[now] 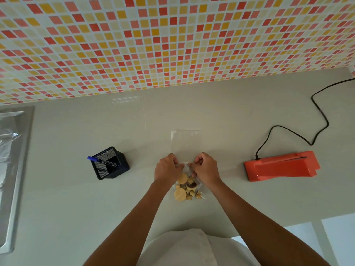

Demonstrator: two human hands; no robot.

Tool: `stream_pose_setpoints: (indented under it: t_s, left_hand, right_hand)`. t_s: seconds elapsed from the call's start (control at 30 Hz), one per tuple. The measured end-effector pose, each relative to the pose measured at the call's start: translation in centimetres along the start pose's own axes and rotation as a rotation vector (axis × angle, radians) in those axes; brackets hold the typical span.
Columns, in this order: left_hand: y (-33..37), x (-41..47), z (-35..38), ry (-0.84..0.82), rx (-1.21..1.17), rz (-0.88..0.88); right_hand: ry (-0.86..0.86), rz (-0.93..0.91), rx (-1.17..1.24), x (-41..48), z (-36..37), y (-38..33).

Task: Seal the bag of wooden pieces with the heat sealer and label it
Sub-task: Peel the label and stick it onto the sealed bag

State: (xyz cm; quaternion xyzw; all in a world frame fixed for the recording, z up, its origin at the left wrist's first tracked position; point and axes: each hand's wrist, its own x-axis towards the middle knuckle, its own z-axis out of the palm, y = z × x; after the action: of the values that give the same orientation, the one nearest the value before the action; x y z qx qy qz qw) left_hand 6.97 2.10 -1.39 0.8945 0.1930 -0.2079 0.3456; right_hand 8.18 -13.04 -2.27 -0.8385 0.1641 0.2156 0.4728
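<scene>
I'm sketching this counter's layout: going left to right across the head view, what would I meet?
sink → pen holder → left hand → label → right hand → heat sealer. The bag and the cord overlap their neighbours, so they are left out.

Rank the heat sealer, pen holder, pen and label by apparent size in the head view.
1. heat sealer
2. pen holder
3. pen, long but thin
4. label, only partly visible
</scene>
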Motion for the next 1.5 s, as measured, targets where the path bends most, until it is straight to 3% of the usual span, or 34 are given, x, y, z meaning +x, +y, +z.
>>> stream_pose_setpoints:
  t_s: [0.37, 0.5, 0.7, 0.87, 1.13, 1.5]
  left_hand:
    - [-1.7, -1.3, -1.4, 0.086, -0.017, 0.047]
    - [-3.2, -2.0, -1.9, 0.017, 0.032, -0.021]
    - [-3.8, -2.9, -0.5, -0.03, 0.048, -0.041]
    - [-3.4, -2.5, -0.4, -0.056, -0.016, -0.037]
    - [-2.4, 0.2, -2.1, -0.012, -0.218, -0.031]
    - [0.5, 5.2, -4.1, 0.107, -0.233, -0.101]
  right_hand:
    - [0.042, -0.099, -0.015, -1.9, -1.2, 0.6]
    - [0.144, -0.084, 0.013, -3.4, -2.2, 2.2]
    - [0.083, -0.031, -0.064, -4.0, -2.4, 4.4]
    - [0.045, -0.062, -0.08, -3.5, -1.8, 3.2]
    - [0.118, -0.125, -0.036, -0.5, -1.5, -0.1]
    - [0.154, -0.108, -0.046, 4.5, -1.5, -5.1]
